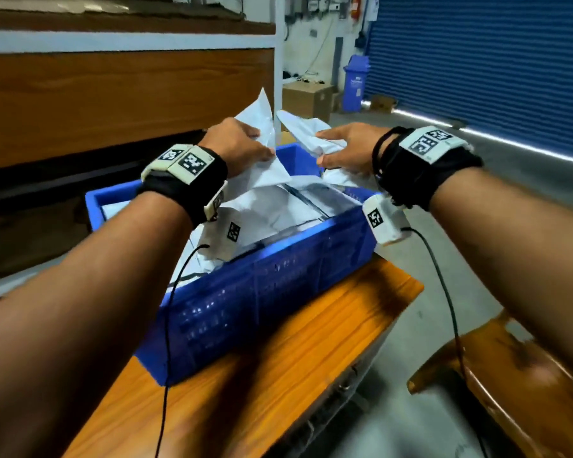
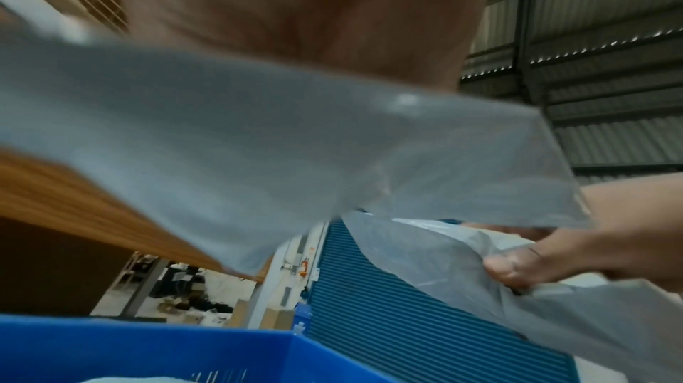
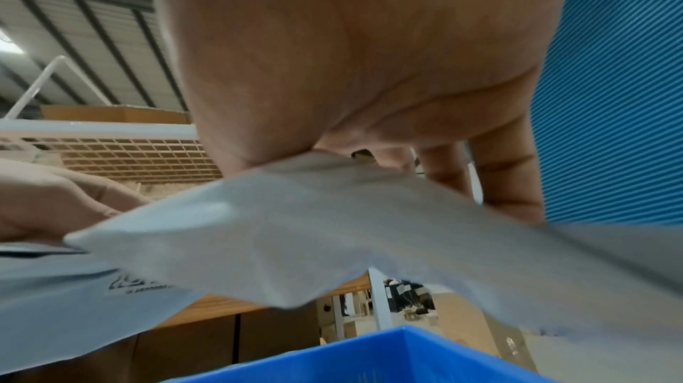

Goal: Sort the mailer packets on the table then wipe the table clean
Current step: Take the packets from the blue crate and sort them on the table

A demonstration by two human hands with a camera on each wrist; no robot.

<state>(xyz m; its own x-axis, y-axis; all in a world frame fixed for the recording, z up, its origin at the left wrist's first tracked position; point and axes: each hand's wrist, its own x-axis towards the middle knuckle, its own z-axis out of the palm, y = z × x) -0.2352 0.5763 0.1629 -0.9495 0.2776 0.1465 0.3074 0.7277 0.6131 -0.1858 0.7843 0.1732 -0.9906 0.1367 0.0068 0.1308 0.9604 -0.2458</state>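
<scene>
A blue plastic crate (image 1: 278,285) full of white mailer packets (image 1: 278,209) sits on the orange wooden table (image 1: 245,391). My left hand (image 1: 242,143) grips one white packet (image 1: 262,127) above the crate's far end; in the left wrist view that packet (image 2: 258,141) crosses under my palm. My right hand (image 1: 348,147) grips a second white packet (image 1: 301,127) beside it, and the right wrist view shows this packet (image 3: 314,228) pinched under my thumb. Both packets are lifted over the crate rim (image 3: 369,354).
A wooden shelf unit (image 1: 113,94) stands close on the left. A wooden chair back (image 1: 510,375) is at the lower right. A blue roller shutter (image 1: 477,61), a blue bin (image 1: 354,81) and a cardboard box (image 1: 306,99) stand beyond on the grey floor.
</scene>
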